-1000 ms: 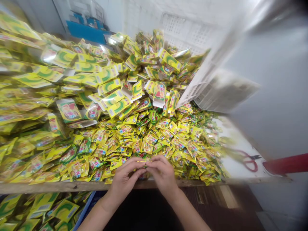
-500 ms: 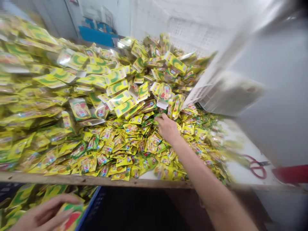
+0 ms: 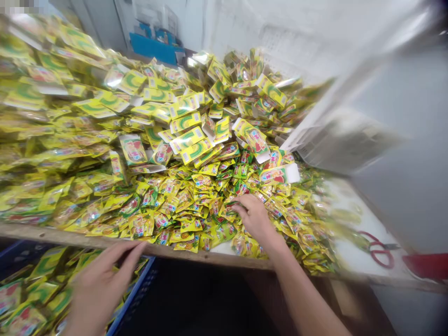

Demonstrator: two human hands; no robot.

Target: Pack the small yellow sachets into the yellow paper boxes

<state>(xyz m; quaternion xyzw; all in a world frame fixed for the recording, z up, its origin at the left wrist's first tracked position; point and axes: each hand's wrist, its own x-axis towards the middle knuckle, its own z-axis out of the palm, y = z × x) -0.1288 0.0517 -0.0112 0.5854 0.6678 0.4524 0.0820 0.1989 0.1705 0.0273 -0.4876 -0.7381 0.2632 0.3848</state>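
Observation:
A big heap of small yellow sachets [image 3: 196, 205] covers the white table [image 3: 350, 254]. Behind it lie flat yellow-and-green cartons [image 3: 189, 137]. My right hand [image 3: 254, 217] rests on the sachets near the table's front, fingers curled down into the pile; what they grip is hidden. My left hand [image 3: 100, 287] hovers below the table edge over a blue crate [image 3: 135, 298] of cartons, fingers stretched out and apart, holding nothing.
A white plastic basket [image 3: 336, 140] leans at the right behind the heap. Red-handled scissors [image 3: 380, 249] lie on the table's right part beside a red object [image 3: 425, 266]. A wooden strip [image 3: 105, 242] edges the table front. A blue box [image 3: 156, 46] stands far back.
My right hand pulled back from the far sachets toward the table's front. My left hand let go of a carton in the crate and rose with fingers spread. The camera turned left.

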